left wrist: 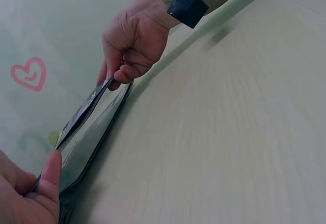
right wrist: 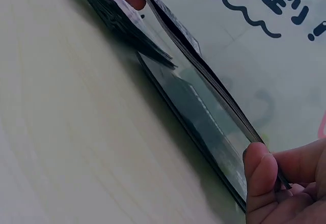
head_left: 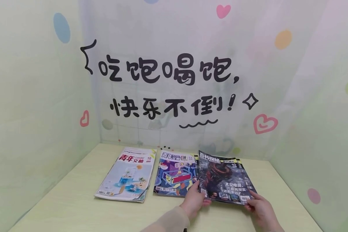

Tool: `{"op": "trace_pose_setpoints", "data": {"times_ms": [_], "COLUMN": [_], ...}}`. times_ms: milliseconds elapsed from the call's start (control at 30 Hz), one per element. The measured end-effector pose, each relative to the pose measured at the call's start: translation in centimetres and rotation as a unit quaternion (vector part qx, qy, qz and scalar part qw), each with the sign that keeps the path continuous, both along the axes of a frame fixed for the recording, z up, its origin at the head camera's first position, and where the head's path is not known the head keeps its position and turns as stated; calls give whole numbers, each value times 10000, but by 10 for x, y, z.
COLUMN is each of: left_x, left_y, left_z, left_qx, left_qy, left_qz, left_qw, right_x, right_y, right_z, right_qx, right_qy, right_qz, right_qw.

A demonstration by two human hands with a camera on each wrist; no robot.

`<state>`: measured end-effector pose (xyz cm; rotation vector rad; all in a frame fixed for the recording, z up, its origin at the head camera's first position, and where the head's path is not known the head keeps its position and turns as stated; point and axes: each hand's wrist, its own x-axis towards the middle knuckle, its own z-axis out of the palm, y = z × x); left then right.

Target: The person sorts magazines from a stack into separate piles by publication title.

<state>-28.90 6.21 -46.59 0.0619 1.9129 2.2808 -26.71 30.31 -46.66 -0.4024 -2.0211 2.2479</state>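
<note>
Above tbl (head_left: pixel 66 199), dk mag (head_left: pixel 224 178) shows wht title (head_left: pixel 209 156), gray-red art (head_left: pixel 218 170).

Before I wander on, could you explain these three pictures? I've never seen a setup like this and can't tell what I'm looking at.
Gladly. There is no robot here, just a person's bare hands. The widest picture comes from a camera worn on the head, looking forward and down. The other two come from cameras on the left and right wrists, so they look tilted and close. On the table lie a pale-covered magazine and, to its right, a purple-covered magazine. The left hand and right hand pinch a dark-covered magazine near its closest corners, holding it above another magazine.
</note>
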Motion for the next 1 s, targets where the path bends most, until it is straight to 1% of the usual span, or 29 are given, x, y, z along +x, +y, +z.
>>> {"op": "trace_pose_setpoints", "data": {"times_ms": [167,267,367,500,633,700,800,933,1000], "left_x": [1,3,7,11,14,15,18,21,21], "left_y": [17,22,26,28,29,29,30,32,33], "left_z": [-3,-4,-4,-2,-1,0,1,2,2], "left_qx": [-164,-172,-288,-476,-482,-502,-545,-478,-443], "left_qy": [5,20,-5,-35,10,8,-59,-104,-114], "left_qz": [-75,-223,-285,-233,-260,-287,-320,-309,-275], "left_qw": [9998,9996,9992,9986,9985,9983,9980,9983,9986], "right_x": [2,2,2,2,1,1,-1,-5,-6], "right_y": [17,25,31,37,40,41,41,40,38], "right_z": [-1,-2,-2,-2,-2,-3,-8,-14,-16], "right_qx": [9,45,99,143,234,364,604,832,919], "right_qy": [-123,-238,-296,-299,-307,-336,-385,-471,-452], "right_qz": [48,77,86,54,-40,-175,-563,-1195,-1402], "right_qw": [9999,9997,9995,9994,9992,9986,9958,9882,9848]}}
